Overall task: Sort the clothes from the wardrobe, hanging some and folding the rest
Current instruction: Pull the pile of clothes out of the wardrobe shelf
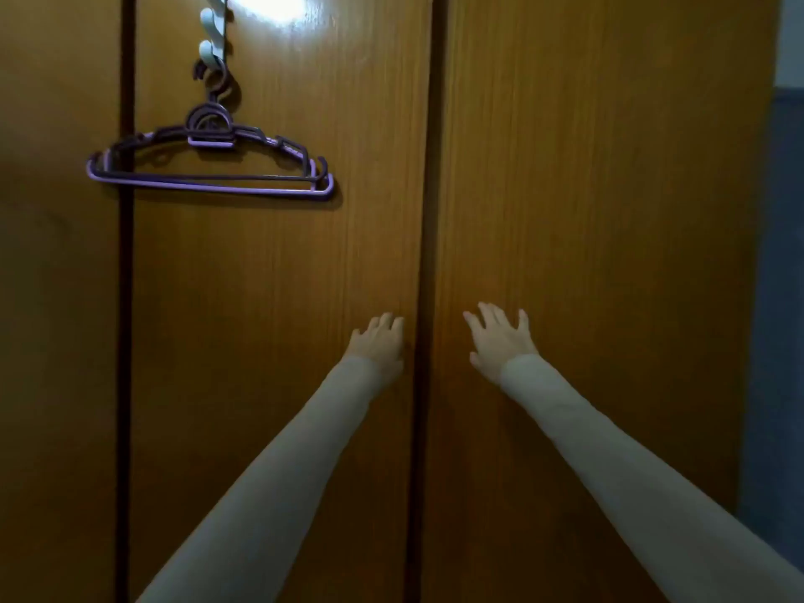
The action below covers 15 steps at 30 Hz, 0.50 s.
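The wardrobe fills nearly the whole view, its brown wood-grain doors shut, so the clothes to be sorted are presumably behind them and none can be seen yet. The right-hand door runs from the dark centre seam out toward 3 o'clock, where a strip of blue-grey wall shows; the middle door lies between that seam and a second dark gap at 9 o'clock. Both arms, in pale sleeves, reach up from 6 o'clock toward the seam. The right hand is spread wide with straight fingers near or against the right door, just right of the seam; whether the palm touches is unclear. The left hand sits at the very edge of the middle door beside the seam, fingers loosely bent, holding nothing that can be made out; no handle is visible. At 10 o'clock a bunch of purple hangers hangs from white hooks near 11 o'clock. The doors look stiff, smooth and fairly heavy, so fingertips likely need to catch the door edges at the seam and pull. The hangers seem light, rigid plastic, best lifted by their hook necks; the clothes should prove soft and limp.
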{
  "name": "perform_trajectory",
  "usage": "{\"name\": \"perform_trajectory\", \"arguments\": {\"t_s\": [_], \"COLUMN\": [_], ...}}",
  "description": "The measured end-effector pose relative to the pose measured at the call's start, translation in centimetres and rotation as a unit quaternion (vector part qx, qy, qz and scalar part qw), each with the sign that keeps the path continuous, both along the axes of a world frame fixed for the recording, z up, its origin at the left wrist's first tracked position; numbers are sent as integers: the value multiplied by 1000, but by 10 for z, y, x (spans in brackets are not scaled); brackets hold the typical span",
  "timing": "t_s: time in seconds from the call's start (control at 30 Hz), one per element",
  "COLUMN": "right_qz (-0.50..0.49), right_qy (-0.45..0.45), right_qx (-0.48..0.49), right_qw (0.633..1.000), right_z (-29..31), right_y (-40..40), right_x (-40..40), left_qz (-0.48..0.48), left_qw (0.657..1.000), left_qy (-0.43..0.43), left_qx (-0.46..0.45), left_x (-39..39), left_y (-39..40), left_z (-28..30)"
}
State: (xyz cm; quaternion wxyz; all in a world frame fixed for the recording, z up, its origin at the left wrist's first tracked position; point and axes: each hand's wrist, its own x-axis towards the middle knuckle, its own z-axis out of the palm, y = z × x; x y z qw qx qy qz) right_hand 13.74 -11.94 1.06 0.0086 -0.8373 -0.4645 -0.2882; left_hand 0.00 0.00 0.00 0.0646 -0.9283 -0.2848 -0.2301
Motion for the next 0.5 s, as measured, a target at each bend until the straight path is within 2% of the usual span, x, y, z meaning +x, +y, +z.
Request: {"name": "perform_trajectory", "arguments": {"t_s": [0.1,0.3,0.5], "right_qz": [-11,-10,-14], "right_qy": [-21,-40,-32], "right_qx": [78,212,267], "right_qw": [997,976,963], "right_z": [14,39,50], "right_y": [25,74,102], "right_x": [0,4,14], "left_qz": [-13,-55,-65], "left_qw": [997,982,969], "left_qy": [-45,-113,-139], "left_qx": [65,142,196], "left_x": [5,23,46], "left_y": [28,79,113], "left_z": [14,37,30]}}
